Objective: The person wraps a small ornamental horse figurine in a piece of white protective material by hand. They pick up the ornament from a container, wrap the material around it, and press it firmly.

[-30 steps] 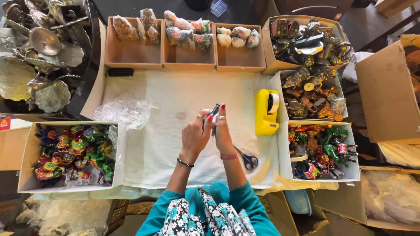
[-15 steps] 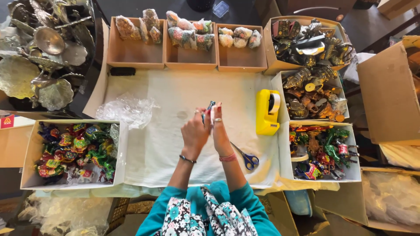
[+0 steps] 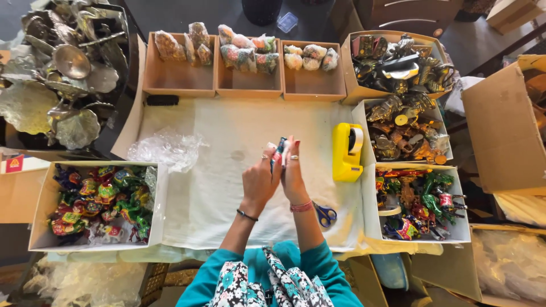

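My left hand (image 3: 260, 183) and my right hand (image 3: 294, 173) are pressed close together over the middle of the white cloth (image 3: 227, 136). Between their fingertips they hold a small dark, colourful object (image 3: 280, 149); most of it is hidden by the fingers. A black bracelet sits on my left wrist and a red thread on my right. A yellow tape dispenser (image 3: 347, 152) stands just right of my hands. Blue-handled scissors (image 3: 324, 214) lie beside my right forearm.
Crumpled clear plastic (image 3: 165, 149) lies left of my hands. A box of colourful figurines (image 3: 96, 202) sits at the left, another (image 3: 421, 204) at the right. Brass figurines (image 3: 401, 122) fill boxes at the right; wrapped items (image 3: 244, 51) line wooden trays at the back. Metal dishes (image 3: 62, 74) pile at the far left.
My hands have stayed together over the cloth, shifting only slightly; the small object remains between the fingertips.
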